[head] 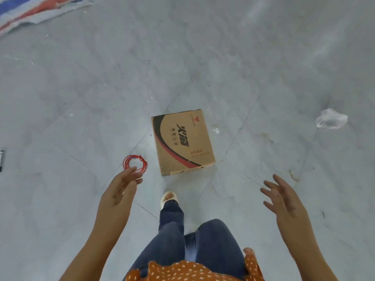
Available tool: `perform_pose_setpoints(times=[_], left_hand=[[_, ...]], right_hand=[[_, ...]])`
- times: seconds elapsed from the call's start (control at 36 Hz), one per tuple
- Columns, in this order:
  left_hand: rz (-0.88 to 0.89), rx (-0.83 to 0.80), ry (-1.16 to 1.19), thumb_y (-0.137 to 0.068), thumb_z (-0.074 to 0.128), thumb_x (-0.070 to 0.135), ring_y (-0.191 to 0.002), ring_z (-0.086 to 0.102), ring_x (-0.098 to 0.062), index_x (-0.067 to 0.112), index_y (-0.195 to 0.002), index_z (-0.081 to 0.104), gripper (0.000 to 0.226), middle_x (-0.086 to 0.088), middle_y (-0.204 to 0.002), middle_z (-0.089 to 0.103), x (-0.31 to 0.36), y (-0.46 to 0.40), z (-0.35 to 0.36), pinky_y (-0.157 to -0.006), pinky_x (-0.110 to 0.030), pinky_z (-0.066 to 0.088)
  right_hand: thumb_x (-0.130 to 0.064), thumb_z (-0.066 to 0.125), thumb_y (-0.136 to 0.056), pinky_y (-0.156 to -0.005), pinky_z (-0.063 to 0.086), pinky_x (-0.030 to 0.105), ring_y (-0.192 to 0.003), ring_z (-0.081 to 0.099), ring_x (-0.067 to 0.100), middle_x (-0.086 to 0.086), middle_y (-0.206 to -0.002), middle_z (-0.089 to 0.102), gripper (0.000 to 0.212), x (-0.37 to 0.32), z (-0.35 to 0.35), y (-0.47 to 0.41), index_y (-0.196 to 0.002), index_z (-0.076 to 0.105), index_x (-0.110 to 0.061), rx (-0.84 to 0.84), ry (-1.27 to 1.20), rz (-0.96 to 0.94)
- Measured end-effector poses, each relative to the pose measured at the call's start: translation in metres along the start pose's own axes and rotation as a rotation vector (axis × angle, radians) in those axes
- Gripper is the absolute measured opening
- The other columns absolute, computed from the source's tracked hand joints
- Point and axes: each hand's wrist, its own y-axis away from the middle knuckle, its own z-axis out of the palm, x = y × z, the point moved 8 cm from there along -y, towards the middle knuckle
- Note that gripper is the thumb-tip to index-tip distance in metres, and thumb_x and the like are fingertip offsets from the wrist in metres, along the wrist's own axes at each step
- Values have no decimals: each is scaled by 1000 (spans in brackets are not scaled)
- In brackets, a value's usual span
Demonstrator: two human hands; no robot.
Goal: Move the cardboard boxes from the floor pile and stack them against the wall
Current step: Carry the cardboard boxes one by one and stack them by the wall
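Left hand (pixel 119 189) and right hand (pixel 284 197) spread, empty; farther off, printed brown cardboard box (pixel 182 141) flat on grey floor (pixel 81 88).

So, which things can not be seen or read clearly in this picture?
Head view only:
- Wall and floor pile: outside the frame.
- Small print on the cardboard box: blurred.
- Dark object: cut by the left edge, unidentifiable.
- Striped sheet: cut by the top-left corner.
- Red wire coil: partly behind the left hand.
- Right hand shows whole.

Red wire coil (pixel 135 163), plastic bag (pixel 331 119), striped tarp (pixel 30 11) on floor.
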Motion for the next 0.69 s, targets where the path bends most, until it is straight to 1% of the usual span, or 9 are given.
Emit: perform_pose_setpoints(times=[0.06, 0.08, 0.17, 0.31, 0.39, 0.44, 0.5, 0.61, 0.69], left_hand=[[-28, 23, -5, -91, 52, 32, -109, 62, -16, 31, -115, 58, 25, 1, -117, 65, 2, -16, 3, -101, -46, 46], [-48, 42, -5, -86, 48, 36, -109, 62, -15, 34, -112, 58, 29, 2, -116, 66, 0, -25, 4, -101, -45, 46], [-122, 69, -25, -81, 42, 40, -110, 62, -17, 38, -109, 56, 32, 2, -117, 65, -18, -56, 17, -102, -48, 45], [-240, 102, -12, -88, 49, 36, -106, 63, -12, 34, -111, 57, 24, 9, -108, 68, -81, -126, 55, -103, -44, 45], [-280, 91, -22, -93, 48, 35, -106, 62, -10, 32, -113, 59, 23, 15, -105, 68, -122, -163, 80, -102, -40, 45], [-321, 101, -38, -99, 47, 23, -112, 59, -19, 26, -117, 56, 21, 5, -113, 66, -165, -196, 103, -104, -44, 43], [-376, 118, -44, -99, 45, 22, -115, 56, -22, 27, -121, 53, 24, 2, -118, 62, -213, -227, 127, -104, -43, 44], [-507, 147, -58, -100, 42, 33, -116, 49, -13, 25, -138, 42, 39, 3, -129, 54, -298, -279, 166, -96, -29, 40], [-604, 117, -110, -99, 41, 43, -129, 42, -17, 22, -149, 25, 57, 0, -147, 40, -367, -316, 195, -101, -30, 33]], right_hand=[[-50, 42, -91, -104, 44, 47, -115, 58, 14, -10, -125, 57, 30, -9, 3, -27, -121, 43, -46, -33, 33, 5], [-63, 44, -88, -105, 44, 47, -115, 58, 13, -12, -126, 57, 32, -12, 7, -42, -118, 42, -52, -63, 56, 6], [-98, 35, -55, -106, 42, 48, -120, 56, 15, -11, -132, 56, 70, -10, 23, -89, -114, 40, -60, -164, 159, 4], [-101, 38, -47, -105, 43, 50, -120, 56, 16, -10, -131, 58, 79, 30, 74, -193, -114, 44, -58, -319, 236, 36], [-87, 44, -66, -106, 43, 48, -121, 55, 18, -9, -130, 57, 64, 70, 108, -244, -118, 46, -52, -400, 298, 89], [-53, 47, -89, -106, 42, 47, -123, 54, 20, -5, -132, 57, 38, 112, 138, -290, -125, 47, -41, -443, 351, 117], [-32, 46, -97, -107, 41, 43, -122, 53, 21, -1, -132, 58, 34, 157, 170, -333, -131, 49, -32, -478, 408, 125], [-30, 48, -98, -96, 40, 30, -125, 48, 19, 2, -139, 51, 43, 231, 216, -399, -140, 44, -22, -477, 493, 129], [-35, 49, -97, -107, 33, 38, -138, 35, 21, 6, -152, 33, 62, 300, 257, -438, -151, 23, -22, -464, 496, 161]])
